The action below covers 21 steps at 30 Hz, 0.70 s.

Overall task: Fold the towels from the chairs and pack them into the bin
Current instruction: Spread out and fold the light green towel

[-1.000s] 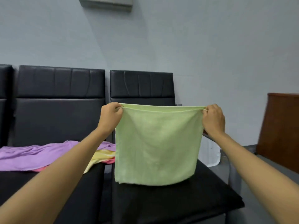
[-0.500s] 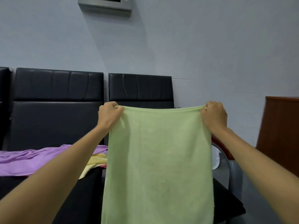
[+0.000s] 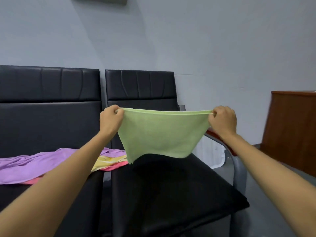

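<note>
A light green towel (image 3: 162, 134) hangs in the air above the right black chair's seat (image 3: 167, 189). My left hand (image 3: 111, 119) pinches its top left corner and my right hand (image 3: 222, 119) pinches its top right corner. The top edge is stretched between my hands and the lower edge swings up, clear of the seat. A purple towel (image 3: 34, 165) lies crumpled on the left chair (image 3: 49, 117), on top of a yellow towel (image 3: 109, 161) and a pink towel (image 3: 112, 167).
A white bin (image 3: 213, 154) shows partly behind the right chair's grey armrest (image 3: 237, 166). A brown wooden cabinet (image 3: 290, 130) stands at the right. A grey wall is behind the chairs.
Half a second ago the green towel hung long, down past the frame's bottom. Now its lower part has swung up and away, so it looks short. My hands stay at the top corners.
</note>
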Each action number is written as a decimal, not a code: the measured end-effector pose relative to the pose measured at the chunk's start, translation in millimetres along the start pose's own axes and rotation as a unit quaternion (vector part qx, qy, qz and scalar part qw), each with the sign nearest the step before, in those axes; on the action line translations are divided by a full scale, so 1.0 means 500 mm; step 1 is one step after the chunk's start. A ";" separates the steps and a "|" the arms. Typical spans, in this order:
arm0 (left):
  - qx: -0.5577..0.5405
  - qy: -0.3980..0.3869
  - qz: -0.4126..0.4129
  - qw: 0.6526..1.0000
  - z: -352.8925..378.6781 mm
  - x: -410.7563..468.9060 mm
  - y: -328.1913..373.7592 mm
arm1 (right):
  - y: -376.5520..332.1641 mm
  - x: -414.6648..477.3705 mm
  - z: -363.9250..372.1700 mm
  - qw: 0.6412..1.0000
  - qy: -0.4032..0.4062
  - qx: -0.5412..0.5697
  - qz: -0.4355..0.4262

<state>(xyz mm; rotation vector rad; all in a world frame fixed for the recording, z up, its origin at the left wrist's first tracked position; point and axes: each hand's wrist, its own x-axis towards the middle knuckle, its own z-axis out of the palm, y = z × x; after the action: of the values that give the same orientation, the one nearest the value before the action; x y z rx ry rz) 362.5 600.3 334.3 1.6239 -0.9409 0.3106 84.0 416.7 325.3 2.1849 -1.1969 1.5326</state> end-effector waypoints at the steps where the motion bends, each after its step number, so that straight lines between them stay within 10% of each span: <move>1: -0.015 0.002 -0.020 1.000 0.000 -0.022 -0.013 | 0.015 -0.029 0.004 0.999 0.012 0.003 -0.049; 16: 0.133 -0.172 -0.140 0.966 0.085 -0.279 -0.305 | 0.122 -0.348 0.150 0.956 -0.284 0.072 0.030; 21: 0.165 -0.137 -0.138 0.967 0.143 -0.221 -0.331 | 0.106 -0.295 0.208 0.961 -0.246 0.085 0.097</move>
<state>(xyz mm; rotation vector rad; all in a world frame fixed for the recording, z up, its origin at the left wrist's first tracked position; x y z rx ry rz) 389.5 579.8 125.6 2.1184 -0.8833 0.0495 98.9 394.2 139.4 2.7434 -1.5066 1.2283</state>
